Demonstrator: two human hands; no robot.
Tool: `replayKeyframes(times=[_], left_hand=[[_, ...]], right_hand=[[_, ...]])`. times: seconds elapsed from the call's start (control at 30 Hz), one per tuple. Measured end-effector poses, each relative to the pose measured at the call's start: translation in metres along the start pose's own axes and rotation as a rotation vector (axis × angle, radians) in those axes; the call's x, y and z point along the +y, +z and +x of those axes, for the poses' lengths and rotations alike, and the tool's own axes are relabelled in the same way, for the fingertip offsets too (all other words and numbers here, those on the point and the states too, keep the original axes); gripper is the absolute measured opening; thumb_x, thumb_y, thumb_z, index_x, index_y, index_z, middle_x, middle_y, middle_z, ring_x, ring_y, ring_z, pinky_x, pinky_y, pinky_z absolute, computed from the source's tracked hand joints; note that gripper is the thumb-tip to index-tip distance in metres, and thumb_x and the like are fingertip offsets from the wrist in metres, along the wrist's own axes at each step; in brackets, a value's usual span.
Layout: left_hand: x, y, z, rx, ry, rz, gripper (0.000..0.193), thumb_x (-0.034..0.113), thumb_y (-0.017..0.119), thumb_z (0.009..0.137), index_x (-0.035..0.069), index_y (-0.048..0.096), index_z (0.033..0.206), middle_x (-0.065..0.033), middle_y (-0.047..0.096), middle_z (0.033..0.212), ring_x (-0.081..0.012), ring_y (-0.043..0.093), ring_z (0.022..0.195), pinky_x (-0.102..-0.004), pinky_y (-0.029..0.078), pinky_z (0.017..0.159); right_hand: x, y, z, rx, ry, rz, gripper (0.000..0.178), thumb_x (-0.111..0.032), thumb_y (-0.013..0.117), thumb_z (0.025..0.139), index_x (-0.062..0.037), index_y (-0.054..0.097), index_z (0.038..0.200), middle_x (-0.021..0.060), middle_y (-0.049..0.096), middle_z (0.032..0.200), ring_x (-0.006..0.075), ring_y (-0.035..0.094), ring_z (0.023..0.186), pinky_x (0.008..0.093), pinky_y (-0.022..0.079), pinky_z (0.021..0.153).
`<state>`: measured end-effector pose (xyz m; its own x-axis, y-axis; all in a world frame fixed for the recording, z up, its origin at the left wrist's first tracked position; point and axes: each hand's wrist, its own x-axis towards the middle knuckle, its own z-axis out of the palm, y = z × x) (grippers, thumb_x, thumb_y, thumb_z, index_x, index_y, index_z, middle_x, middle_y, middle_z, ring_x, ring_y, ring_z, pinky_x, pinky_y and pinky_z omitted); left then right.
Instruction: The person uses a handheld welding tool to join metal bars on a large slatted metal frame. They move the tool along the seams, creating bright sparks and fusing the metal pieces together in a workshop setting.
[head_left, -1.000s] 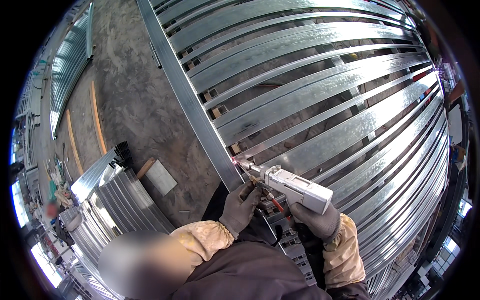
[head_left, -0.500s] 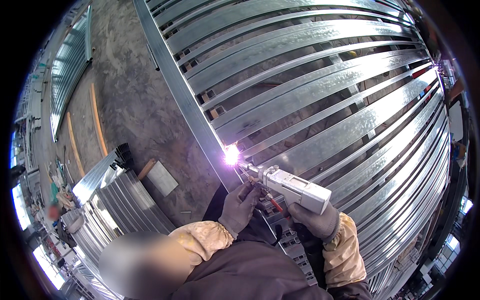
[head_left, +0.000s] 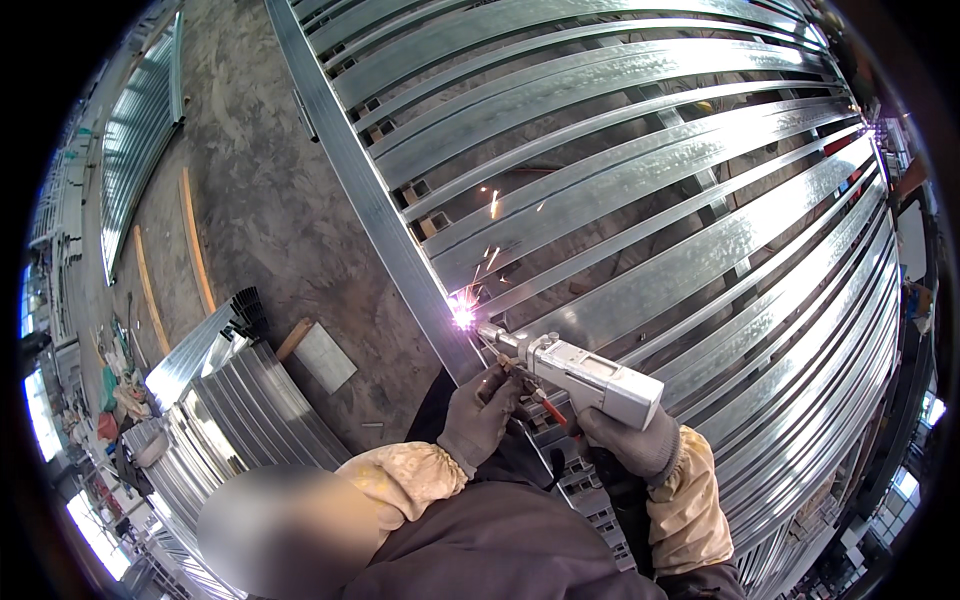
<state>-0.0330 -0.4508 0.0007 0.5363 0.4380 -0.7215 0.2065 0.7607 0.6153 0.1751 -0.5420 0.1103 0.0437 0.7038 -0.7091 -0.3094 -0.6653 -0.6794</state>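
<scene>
Grey gloves (head_left: 462, 436) on, the right hand (head_left: 632, 442) grips a white tool (head_left: 597, 380) and the left hand (head_left: 480, 415) pinches its thin tube (head_left: 551, 408). Sparks (head_left: 463, 310) pop ahead of both hands.

Silvery metal slats (head_left: 640, 165), smooth and glossy, with a mottled, galvanised-looking sheen; the long side rail (head_left: 370, 190) of the same grey metal, but duller; the torch (head_left: 600, 375) has a pale, smooth casing with a soft satin shine; the left glove (head_left: 475, 420) and right glove (head_left: 635, 440) are matt grey cloth; the sleeves (head_left: 690, 510) are tan cloth, creased and matt; the ribbed sheets (head_left: 270, 400) are shiny metal; the planks (head_left: 195, 240) are matt bare wood; the floor (head_left: 280, 190) looks rough, dull and blotchy
</scene>
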Motion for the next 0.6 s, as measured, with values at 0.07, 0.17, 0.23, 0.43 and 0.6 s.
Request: replayKeyframes(times=[0.07,0.17,0.23,0.43,0.6], left_hand=[[0.000,0.001,0.000,0.001,0.010,-0.010,0.028,0.024,0.054,0.104,0.001,0.062,0.116,-0.0042,0.069,0.090,-0.0121,0.069,0.070,-0.0233,0.052,0.052],[0.001,0.003,-0.001,0.000,0.046,-0.033,0.028,0.025,0.054,0.104,0.002,0.062,0.117,-0.0038,0.069,0.091,-0.0108,0.068,0.071,-0.0232,0.052,0.052],[0.002,0.004,-0.001,-0.008,0.046,-0.049,0.030,0.025,0.054,0.105,0.001,0.062,0.120,-0.0044,0.069,0.093,-0.0111,0.068,0.072,-0.0233,0.053,0.052],[0.004,0.005,-0.002,-0.017,0.042,-0.056,0.032,0.025,0.054,0.105,0.000,0.060,0.125,-0.0050,0.069,0.095,-0.0116,0.068,0.073,-0.0239,0.054,0.055],[-0.011,0.001,0.005,-0.004,0.088,-0.125,0.030,0.022,0.054,0.105,-0.002,0.060,0.123,-0.0044,0.068,0.095,-0.0115,0.066,0.075,-0.0255,0.055,0.064]], right_hand=[[-0.001,0.000,0.000,-0.007,-0.007,-0.017,0.043,-0.012,0.058,0.096,0.0026,0.051,0.136,0.0081,0.069,0.089,0.0121,0.063,0.067,0.0264,0.052,0.062],[0.002,-0.001,0.001,0.003,-0.010,-0.006,0.042,-0.012,0.058,0.096,0.0024,0.051,0.135,0.0080,0.069,0.090,0.0120,0.063,0.068,0.0264,0.052,0.062],[0.003,-0.002,0.001,-0.006,-0.013,-0.015,0.041,-0.013,0.058,0.097,0.0023,0.052,0.134,0.0078,0.069,0.090,0.0119,0.063,0.068,0.0262,0.052,0.062],[0.007,0.002,0.002,0.064,-0.070,0.044,0.036,-0.014,0.067,0.093,0.0031,0.062,0.124,0.0049,0.069,0.082,0.0097,0.064,0.064,0.0263,0.053,0.058],[0.007,0.002,0.003,0.046,-0.064,0.025,0.038,-0.014,0.064,0.095,0.0025,0.058,0.128,0.0052,0.069,0.085,0.0097,0.063,0.067,0.0261,0.053,0.060]])
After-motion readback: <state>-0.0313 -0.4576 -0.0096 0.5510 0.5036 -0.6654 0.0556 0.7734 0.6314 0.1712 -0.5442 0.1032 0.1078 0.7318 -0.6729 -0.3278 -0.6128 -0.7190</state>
